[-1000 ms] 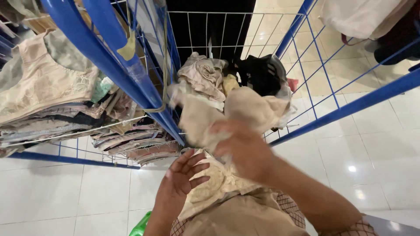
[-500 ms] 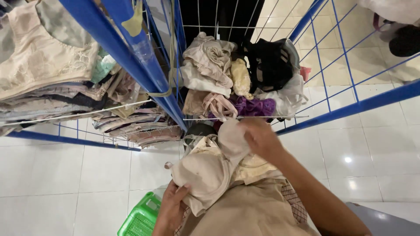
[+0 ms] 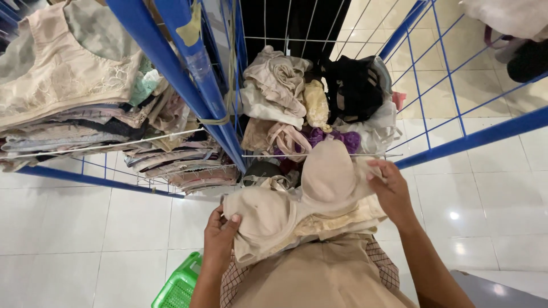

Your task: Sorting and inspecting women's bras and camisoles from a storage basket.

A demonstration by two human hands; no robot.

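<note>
We hold the beige bra (image 3: 302, 202) flat above our lap, left hand (image 3: 221, 238) pinching one cup, right hand (image 3: 389, 191) gripping the other, and should keep both edges taut.

Two bare hands (image 3: 220, 239), bare forearms, tan garment over red-checked fabric at the waist

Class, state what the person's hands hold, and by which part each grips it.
A beige bra: left hand holds the left cup's edge, right hand the right cup's side.
</note>
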